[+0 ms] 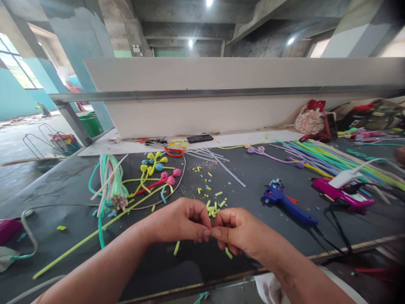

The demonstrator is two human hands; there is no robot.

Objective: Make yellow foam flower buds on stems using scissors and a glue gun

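My left hand [185, 219] and my right hand [237, 230] meet at the fingertips above the near part of the dark table. Both are closed in a pinch; what sits between the fingertips is too small and hidden to name. Just beyond them lies a small heap of cut yellow-green pieces [213, 210]. One short yellow piece [176, 248] rests below my left hand, and another piece [228, 253] shows by my right fingers. A long yellow-green pipe cleaner [95, 236] stretches diagonally on the left.
A blue glue gun [289, 204] lies right, near a magenta power strip [343, 194] with a white plug. Left stands a bundle of green and white pipe cleaners [110, 183], beside yellow and pink fuzzy flowers [171, 179]. A phone [200, 138] lies at the back by the white board.
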